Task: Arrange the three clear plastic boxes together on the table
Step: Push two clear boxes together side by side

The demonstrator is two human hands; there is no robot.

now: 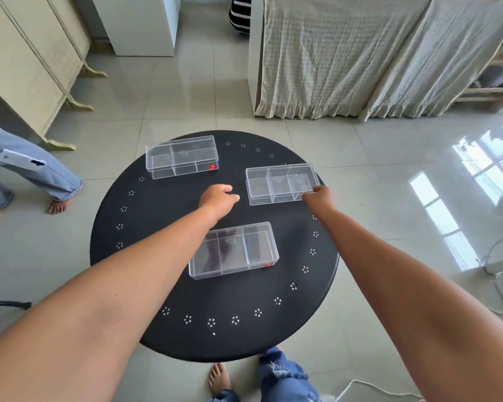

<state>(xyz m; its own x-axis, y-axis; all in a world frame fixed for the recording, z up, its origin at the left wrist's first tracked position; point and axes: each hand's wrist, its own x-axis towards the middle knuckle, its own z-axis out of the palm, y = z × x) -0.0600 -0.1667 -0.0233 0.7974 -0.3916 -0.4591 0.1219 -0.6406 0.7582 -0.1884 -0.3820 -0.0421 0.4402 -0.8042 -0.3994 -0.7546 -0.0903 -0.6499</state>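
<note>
Three clear plastic boxes with inner dividers lie apart on a round black table (145, 285). One box (182, 156) is at the far left, one box (282, 184) at the far right, one box (234, 250) near the middle front. My right hand (317, 197) grips the near right corner of the far right box. My left hand (218, 198) hovers over the table's middle between the boxes, fingers curled, holding nothing. My left forearm crosses the near box's left corner.
Another person's legs (41, 181) in light jeans stand on the tiled floor left of the table. A cloth-draped shelf (346, 59) and a cream cabinet (32, 62) stand behind. White cables (497, 274) trail on the floor at right. My own feet (219, 378) show below the table.
</note>
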